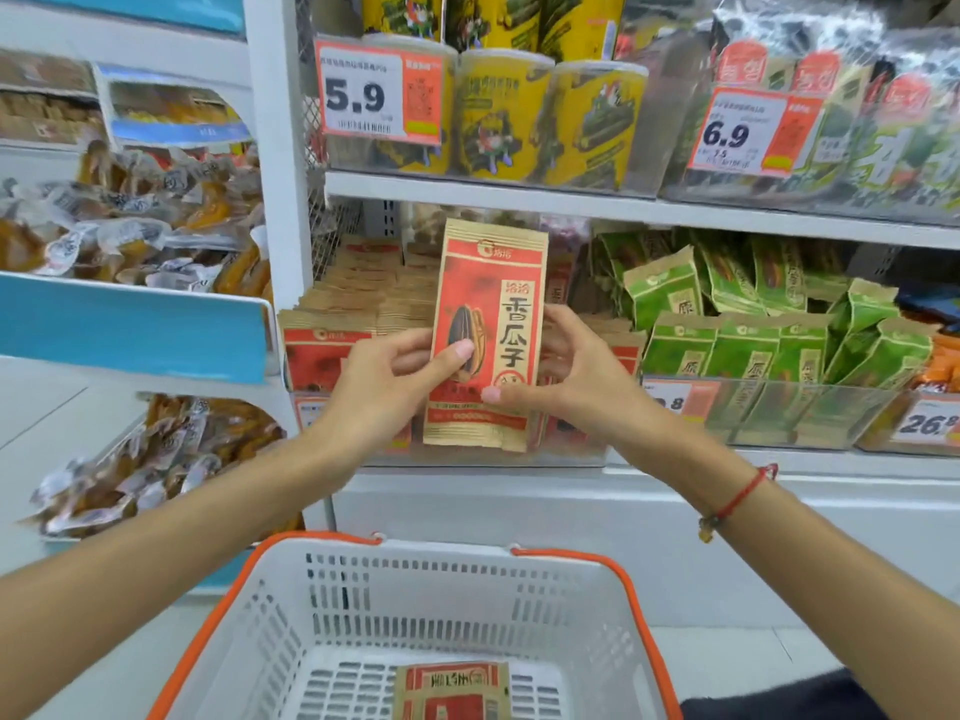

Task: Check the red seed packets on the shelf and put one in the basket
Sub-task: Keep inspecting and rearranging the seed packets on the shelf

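I hold one red and tan seed packet (488, 304) upright in front of the shelf, its printed front facing me. My left hand (387, 379) grips its left edge, thumb on the front. My right hand (563, 376) grips its lower right edge. Behind it, rows of the same red seed packets (332, 335) stand in a clear tray on the middle shelf. Below, the white basket (415, 579) with orange handles sits open, and another red seed packet (452, 691) lies flat on its floor.
Green seed packets (737, 324) fill the tray to the right. Yellow cans (545, 111) and price tags stand on the shelf above. A blue-edged bin (130, 324) of loose wrapped snacks juts out at the left. A white shelf post (278, 148) separates the two units.
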Demonstrator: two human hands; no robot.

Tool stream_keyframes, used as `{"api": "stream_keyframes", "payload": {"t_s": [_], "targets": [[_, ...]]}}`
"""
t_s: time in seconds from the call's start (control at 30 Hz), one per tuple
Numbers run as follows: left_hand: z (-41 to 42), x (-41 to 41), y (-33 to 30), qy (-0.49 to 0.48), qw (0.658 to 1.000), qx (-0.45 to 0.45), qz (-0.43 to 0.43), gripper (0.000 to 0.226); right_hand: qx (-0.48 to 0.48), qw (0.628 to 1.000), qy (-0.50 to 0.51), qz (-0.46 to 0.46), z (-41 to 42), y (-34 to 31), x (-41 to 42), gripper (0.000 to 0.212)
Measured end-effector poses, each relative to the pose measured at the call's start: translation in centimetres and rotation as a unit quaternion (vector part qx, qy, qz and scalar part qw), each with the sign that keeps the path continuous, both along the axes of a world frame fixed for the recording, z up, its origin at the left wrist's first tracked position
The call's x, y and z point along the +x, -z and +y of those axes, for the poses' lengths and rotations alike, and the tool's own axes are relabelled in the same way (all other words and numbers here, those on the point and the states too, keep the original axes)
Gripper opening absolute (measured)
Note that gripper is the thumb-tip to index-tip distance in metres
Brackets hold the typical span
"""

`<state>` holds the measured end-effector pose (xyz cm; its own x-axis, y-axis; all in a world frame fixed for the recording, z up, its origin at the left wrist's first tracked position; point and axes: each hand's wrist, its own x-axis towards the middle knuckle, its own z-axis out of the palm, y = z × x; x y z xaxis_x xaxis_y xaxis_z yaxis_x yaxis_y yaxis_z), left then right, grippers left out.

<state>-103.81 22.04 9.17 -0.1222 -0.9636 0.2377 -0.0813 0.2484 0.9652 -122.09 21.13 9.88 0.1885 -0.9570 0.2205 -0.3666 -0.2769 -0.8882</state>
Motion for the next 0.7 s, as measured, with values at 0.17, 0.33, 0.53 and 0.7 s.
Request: {"api": "stream_keyframes", "payload": {"t_s": [0.17,0.33,0.53,0.7], "targets": [[0.5,-0.1,1.0,0.049,0.994,0.094,0.019,0.018,0.057,0.995,0.029,-0.077,0.4,1.3,0.0,0.039],[0.8,-0.2,1.7,0.093,0.987,0.134,-0.003,0.018,0.074,0.992,0.072,-0.078,0.7,1.6,-0.2,0.025],[1.3,-0.5,1.9,0.116,0.981,0.154,-0.007,0.024,0.100,0.989,0.106,-0.009,0.3,1.7,-0.7,0.069],[1.5,-0.7,2.1,0.114,0.981,0.156,0.007,0.025,0.112,0.990,0.081,-0.008,0.7,1.8,-0.9,0.057]]}}
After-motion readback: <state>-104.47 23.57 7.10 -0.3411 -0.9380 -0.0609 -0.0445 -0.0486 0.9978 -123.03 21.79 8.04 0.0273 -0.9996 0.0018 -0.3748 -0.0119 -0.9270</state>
